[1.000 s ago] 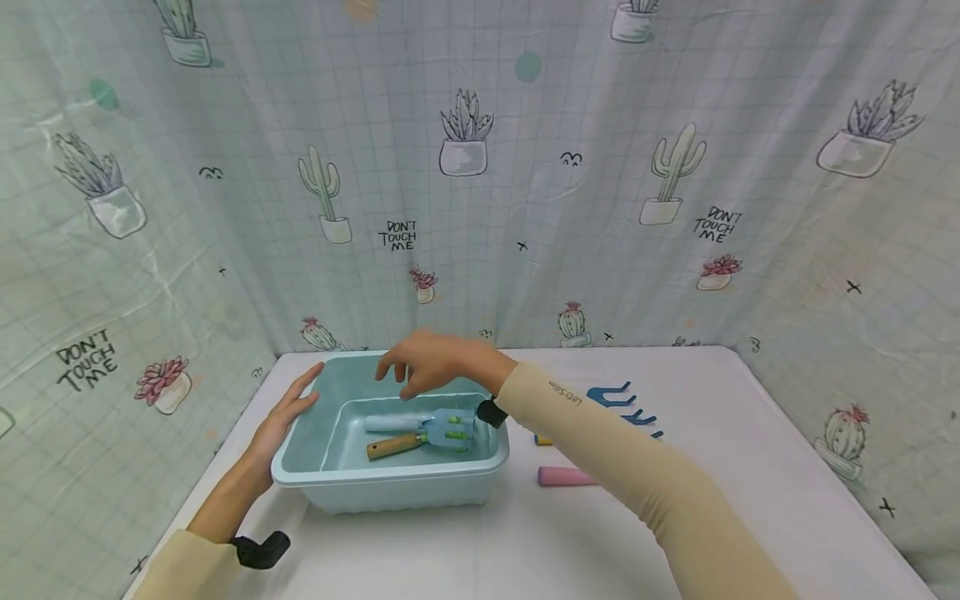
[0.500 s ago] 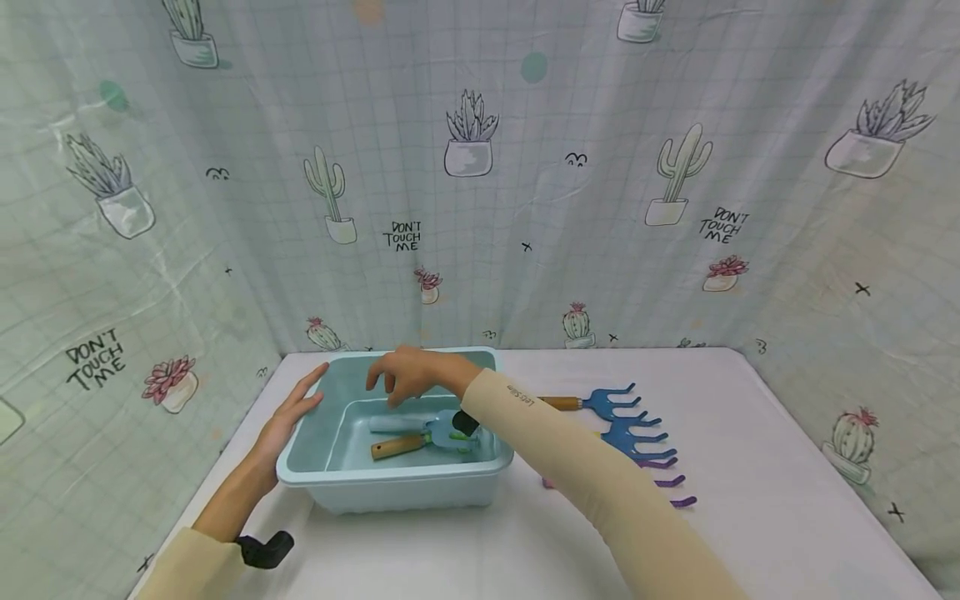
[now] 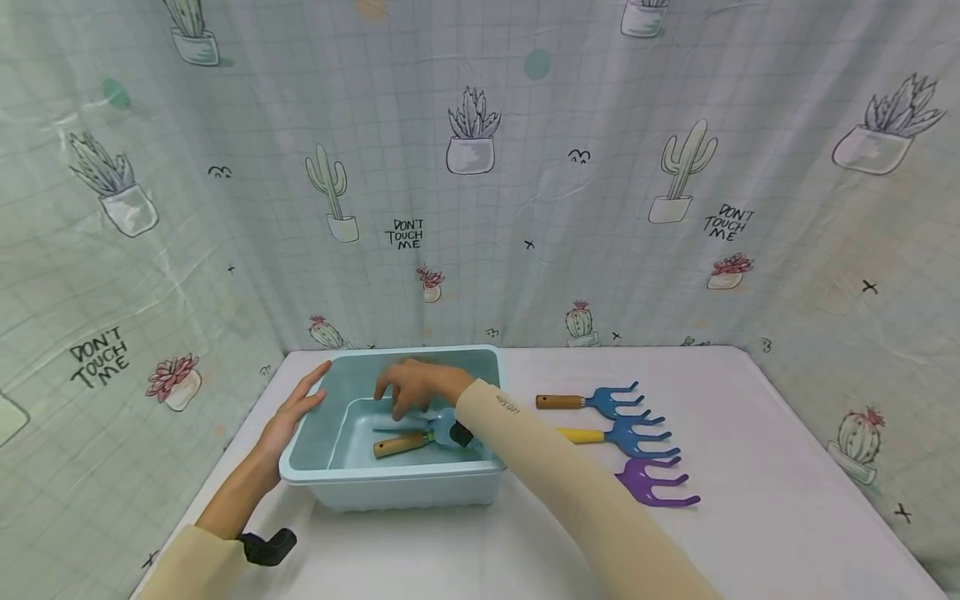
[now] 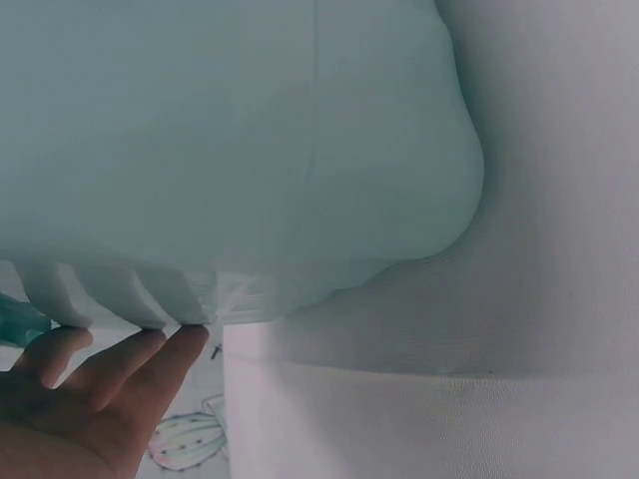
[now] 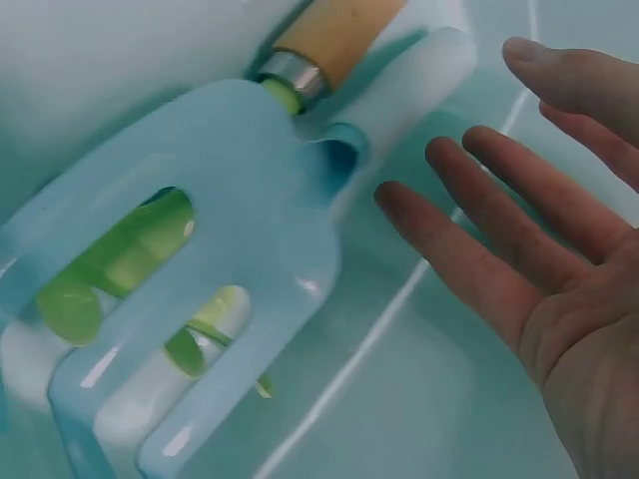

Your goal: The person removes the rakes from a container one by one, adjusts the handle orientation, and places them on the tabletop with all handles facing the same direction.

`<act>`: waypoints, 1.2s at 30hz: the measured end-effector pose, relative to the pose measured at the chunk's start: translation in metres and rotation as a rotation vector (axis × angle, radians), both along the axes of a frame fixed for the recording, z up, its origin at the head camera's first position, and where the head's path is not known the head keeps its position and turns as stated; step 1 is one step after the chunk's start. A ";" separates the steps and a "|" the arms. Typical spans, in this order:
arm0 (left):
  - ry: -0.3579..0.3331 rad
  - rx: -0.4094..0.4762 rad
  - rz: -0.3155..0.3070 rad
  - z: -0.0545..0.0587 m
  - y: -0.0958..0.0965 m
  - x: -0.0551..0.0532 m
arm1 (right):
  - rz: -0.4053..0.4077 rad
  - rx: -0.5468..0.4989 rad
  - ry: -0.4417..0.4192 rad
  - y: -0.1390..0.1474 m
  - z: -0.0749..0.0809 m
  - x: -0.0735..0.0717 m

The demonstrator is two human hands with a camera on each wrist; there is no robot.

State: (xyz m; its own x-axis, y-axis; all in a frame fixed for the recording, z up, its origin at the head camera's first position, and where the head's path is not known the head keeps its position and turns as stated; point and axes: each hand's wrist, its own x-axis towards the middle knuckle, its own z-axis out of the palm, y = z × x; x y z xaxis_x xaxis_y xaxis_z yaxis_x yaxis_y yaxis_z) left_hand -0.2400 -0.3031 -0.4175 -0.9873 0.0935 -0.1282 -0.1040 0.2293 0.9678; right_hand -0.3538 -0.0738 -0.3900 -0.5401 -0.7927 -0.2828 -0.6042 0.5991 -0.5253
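Note:
A light blue plastic basin (image 3: 390,476) stands on the white table, with my left hand (image 3: 285,421) at its left side. In the left wrist view, the fingertips (image 4: 185,344) touch the basin's ribbed outer wall. Inside the basin lies a pale blue hand fork (image 5: 250,190), its tines over the green head (image 5: 120,269) of a tool with a wooden handle (image 3: 400,445). My right hand (image 3: 416,388) reaches into the basin, just above the fork's pale handle (image 5: 424,80). Its fingers are spread beside that handle and hold nothing.
Right of the basin lie three hand rakes: a blue one with a wooden handle (image 3: 559,402), a blue one with a yellow handle (image 3: 582,435), and a purple one (image 3: 648,485) partly behind my right sleeve (image 3: 555,475). A cactus-print curtain (image 3: 480,208) closes off the back and sides.
My right hand has come down deeper into the basin, toward the pale handle. My right forearm has swung left and lower, uncovering the rakes. My left hand stays at the basin's side.

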 end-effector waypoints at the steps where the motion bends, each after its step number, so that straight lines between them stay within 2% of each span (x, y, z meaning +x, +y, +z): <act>1: 0.004 0.003 0.000 0.000 0.000 0.000 | -0.009 0.005 -0.009 0.000 -0.002 0.000; 9: 0.015 0.014 -0.010 0.002 0.000 0.001 | -0.059 0.036 -0.060 -0.001 -0.012 0.000; 14: 0.009 0.005 -0.008 0.000 0.000 0.001 | -0.036 0.070 -0.061 0.000 -0.016 0.003; 24: 0.032 0.018 -0.018 -0.001 -0.001 0.000 | 0.056 0.105 0.045 0.002 -0.018 0.005; 36: 0.021 -0.004 -0.010 -0.001 -0.002 0.000 | 0.050 0.060 0.006 -0.001 -0.015 0.002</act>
State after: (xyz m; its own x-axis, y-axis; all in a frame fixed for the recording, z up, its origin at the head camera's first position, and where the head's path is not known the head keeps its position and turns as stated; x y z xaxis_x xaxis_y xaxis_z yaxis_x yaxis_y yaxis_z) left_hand -0.2396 -0.3047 -0.4190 -0.9888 0.1030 -0.1079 -0.0813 0.2339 0.9689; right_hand -0.3521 -0.0743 -0.4050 -0.5018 -0.8004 -0.3279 -0.6371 0.5984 -0.4858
